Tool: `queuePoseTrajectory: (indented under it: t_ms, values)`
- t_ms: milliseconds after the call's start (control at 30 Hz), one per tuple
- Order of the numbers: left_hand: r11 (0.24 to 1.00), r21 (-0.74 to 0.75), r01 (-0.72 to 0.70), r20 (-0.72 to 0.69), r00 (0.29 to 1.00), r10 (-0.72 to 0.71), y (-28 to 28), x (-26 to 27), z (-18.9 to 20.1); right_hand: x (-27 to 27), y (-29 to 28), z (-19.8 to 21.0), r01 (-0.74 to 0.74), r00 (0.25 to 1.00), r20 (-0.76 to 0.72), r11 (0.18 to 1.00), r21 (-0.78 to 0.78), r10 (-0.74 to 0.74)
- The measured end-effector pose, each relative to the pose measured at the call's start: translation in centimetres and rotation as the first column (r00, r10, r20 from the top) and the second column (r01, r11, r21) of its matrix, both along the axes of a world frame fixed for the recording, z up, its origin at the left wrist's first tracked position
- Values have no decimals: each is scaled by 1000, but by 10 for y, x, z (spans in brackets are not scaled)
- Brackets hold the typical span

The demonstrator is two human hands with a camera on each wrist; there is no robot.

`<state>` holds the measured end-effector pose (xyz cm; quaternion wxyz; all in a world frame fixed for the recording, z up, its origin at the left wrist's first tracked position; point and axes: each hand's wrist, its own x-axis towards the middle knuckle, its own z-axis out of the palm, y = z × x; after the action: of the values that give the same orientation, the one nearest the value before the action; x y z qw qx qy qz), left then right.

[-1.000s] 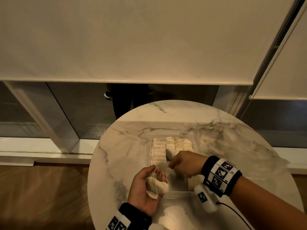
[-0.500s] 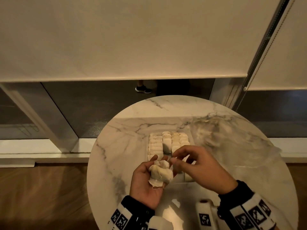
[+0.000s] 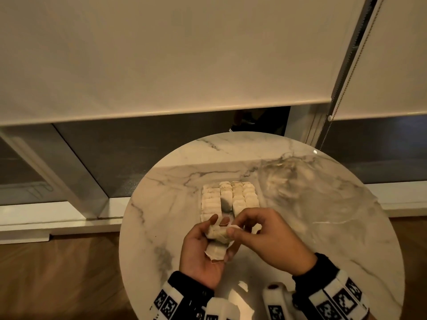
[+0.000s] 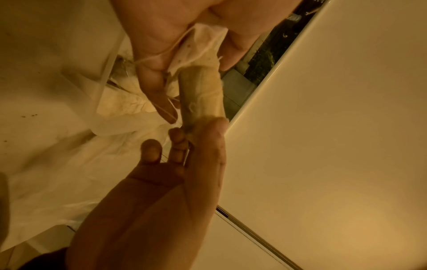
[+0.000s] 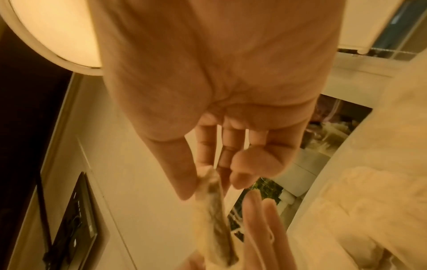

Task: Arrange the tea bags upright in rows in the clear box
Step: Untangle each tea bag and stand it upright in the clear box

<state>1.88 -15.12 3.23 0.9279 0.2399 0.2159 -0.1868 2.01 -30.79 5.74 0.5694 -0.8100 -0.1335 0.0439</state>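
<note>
As I read the head view, the left hand (image 3: 203, 248) lies palm up at lower centre, fingers curled round a small bundle of tea bags (image 3: 217, 242). The right hand (image 3: 265, 236) meets it from the right, thumb and forefinger pinching the top tea bag of the bundle. Just above both hands, the clear box (image 3: 200, 204) stands on the round marble table (image 3: 161, 204), with rows of upright tea bags (image 3: 240, 195) in its far half. A crumpled plastic bag (image 3: 312, 195) lies to the right of the box.

In the left wrist view, the left hand (image 4: 161, 191) rises from the bottom and its fingertips (image 4: 217, 127) touch the end of one tea bag (image 4: 201, 93); the right hand (image 4: 175, 32) grips the other end from the top, string trailing.

In the right wrist view, the right hand (image 5: 219, 91) fills the top, its thumb (image 5: 182, 173) pressing a blurred tea bag (image 5: 215, 210) against a finger.
</note>
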Motion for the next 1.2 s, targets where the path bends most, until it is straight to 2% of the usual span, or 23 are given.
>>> queuePoseTrajectory:
  t_ms: [100,233,333,467,567,767,967,1200]
  values:
    - [997,26,67,-13,998,-67,-2,-3,-2,3,-3,-1,78,997,-31,989,127,-75]
    - [993,32,114,-4,994,-114,-4,-4,-2,6,-7,0,178,979,-151,945,275,-140]
    - [979,132,158,47,985,-166,-8,-7,7,8,-11,0,213,966,-208,922,322,-151]
    - [917,367,154,115,971,-209,-10,-7,5,9,-12,2,235,963,-203,923,304,-178]
    - [880,461,112,121,975,-187,-10,-7,-1,11,-11,1,214,963,-222,936,279,-154]
    - [889,449,92,107,982,-155,-9,-7,0,14,-15,-2,252,952,-243,924,288,-184]
    - [920,384,77,100,987,-124,-5,-4,0,19,-19,0,237,966,-128,966,102,-224]
    - [928,368,58,108,989,-104,-1,-1,-3,29,-13,-4,238,962,-129,971,-34,-240]
